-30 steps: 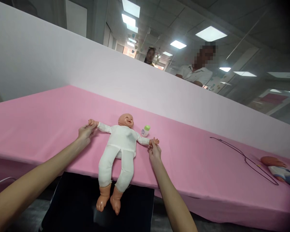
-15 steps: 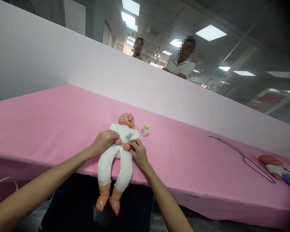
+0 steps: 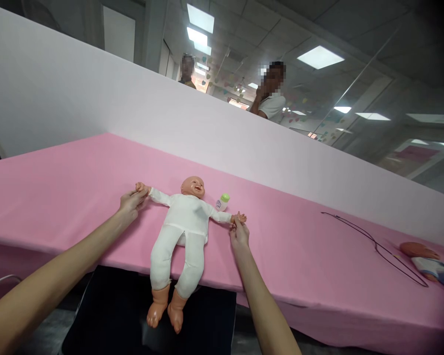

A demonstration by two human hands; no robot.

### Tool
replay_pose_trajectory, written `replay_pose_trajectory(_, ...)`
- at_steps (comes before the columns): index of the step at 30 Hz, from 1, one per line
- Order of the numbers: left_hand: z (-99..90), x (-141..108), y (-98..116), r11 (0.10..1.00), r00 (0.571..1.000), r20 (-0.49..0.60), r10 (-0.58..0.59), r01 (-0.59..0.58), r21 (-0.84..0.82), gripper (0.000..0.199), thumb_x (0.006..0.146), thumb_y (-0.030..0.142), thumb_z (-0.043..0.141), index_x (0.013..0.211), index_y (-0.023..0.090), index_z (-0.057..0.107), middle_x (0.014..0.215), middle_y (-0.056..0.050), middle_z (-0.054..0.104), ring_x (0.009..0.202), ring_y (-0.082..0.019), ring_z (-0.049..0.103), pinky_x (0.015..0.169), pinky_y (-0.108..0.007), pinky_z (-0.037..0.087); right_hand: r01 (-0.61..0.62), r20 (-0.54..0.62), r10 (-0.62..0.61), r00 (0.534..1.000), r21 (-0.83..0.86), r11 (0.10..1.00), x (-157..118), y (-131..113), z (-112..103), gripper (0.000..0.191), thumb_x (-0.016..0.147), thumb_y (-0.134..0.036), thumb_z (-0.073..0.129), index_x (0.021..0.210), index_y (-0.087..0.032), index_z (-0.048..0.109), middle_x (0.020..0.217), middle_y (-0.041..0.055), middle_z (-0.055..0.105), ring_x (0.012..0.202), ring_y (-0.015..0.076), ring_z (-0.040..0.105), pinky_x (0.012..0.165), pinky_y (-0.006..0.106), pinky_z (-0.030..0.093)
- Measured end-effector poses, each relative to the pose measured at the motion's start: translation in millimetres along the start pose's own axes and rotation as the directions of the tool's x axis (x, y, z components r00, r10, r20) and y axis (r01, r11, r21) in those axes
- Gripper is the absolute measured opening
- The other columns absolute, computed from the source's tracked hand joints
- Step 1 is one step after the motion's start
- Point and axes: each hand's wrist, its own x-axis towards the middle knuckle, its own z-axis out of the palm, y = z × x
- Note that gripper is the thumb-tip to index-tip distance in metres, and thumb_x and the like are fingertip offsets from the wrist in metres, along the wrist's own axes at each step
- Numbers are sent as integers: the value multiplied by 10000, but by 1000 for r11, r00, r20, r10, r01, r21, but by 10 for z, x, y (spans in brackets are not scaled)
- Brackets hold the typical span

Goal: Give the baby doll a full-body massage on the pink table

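A baby doll (image 3: 187, 212) in white clothing lies on its back on the pink-covered table (image 3: 281, 236), its feet hanging past the front edge. My left hand (image 3: 132, 202) grips the doll's wrist on the left side of the view. On the right side, my right hand (image 3: 240, 232) pinches the doll's other wrist. Both doll arms are stretched outward. A small bottle with a green cap (image 3: 223, 201) lies beside the doll's shoulder, just above its right-side arm.
A thin black cord (image 3: 370, 236) curves across the table's right part, near a second doll (image 3: 425, 259). Behind the table is a white partition (image 3: 222, 133). Two people are seen in the glass above it.
Both my hands have moved apart, drawing the doll's arms from its belly out to the sides. The two people behind the partition have shifted left.
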Motion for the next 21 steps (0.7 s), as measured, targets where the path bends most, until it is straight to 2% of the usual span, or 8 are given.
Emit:
replay_pose_trajectory(3,140,-223,52,948,951,189,244,-275,162,310,686,276,931,935,188,770,977,-61,763,906,-211,717,797,-326,586,166,92,-160,983,-58,985,-163,-144,144,437,655,-475,916,854,-226,616,849,0,692,622,131,589,542,262,521)
replay_pose_trajectory(6,255,-487,27,703,715,583,387,-638,315,255,823,389,825,1017,227,792,1041,-71,787,971,-252,719,769,-335,576,433,346,-354,869,-184,882,-419,-208,281,347,770,-449,861,923,-220,652,983,41,718,723,166,628,607,297,549)
replay_pose_trajectory(9,264,-637,-100,412,434,860,267,-859,306,192,963,288,625,1031,270,804,1069,-53,800,987,-245,719,776,-340,558,704,660,-409,630,-263,660,-657,-97,315,108,894,-317,733,974,-245,723,1009,59,714,884,223,674,760,363,583)
replay_pose_trajectory(11,244,-667,-172,283,315,926,209,-926,251,286,979,197,536,1024,279,806,1098,-51,805,1042,-244,716,839,-358,545,799,780,-362,510,-274,536,-746,3,300,125,918,-230,659,996,-262,752,1048,73,715,965,246,685,805,381,583)
replay_pose_trajectory(12,239,-670,-185,247,293,935,199,-938,242,308,977,178,518,1019,279,806,1106,-52,806,1065,-246,713,854,-361,539,817,804,-344,485,-276,507,-762,35,294,158,920,-209,641,1011,-265,758,1067,78,716,982,251,686,809,383,584)
replay_pose_trajectory(15,261,-658,-109,243,349,917,195,-923,299,229,975,260,574,1019,274,799,1066,-51,806,986,-241,722,786,-333,538,780,756,-375,537,-275,562,-698,-1,304,127,918,-255,665,1015,-249,748,1048,72,716,959,241,679,809,376,582)
replay_pose_trajectory(19,245,-512,94,470,615,682,397,-774,424,329,914,455,706,1170,251,739,1150,-77,776,996,-258,720,742,-316,558,467,379,-361,852,-239,851,-406,-223,283,355,806,-456,812,1026,-211,680,1046,63,725,763,187,660,638,317,562)
replay_pose_trajectory(21,153,-338,158,580,741,489,460,-668,467,541,860,472,761,1334,237,648,1181,-103,756,1034,-277,715,779,-336,567,290,187,-255,949,-194,937,-213,-286,184,511,704,-499,876,1047,-202,640,1037,60,730,663,158,641,555,292,538)
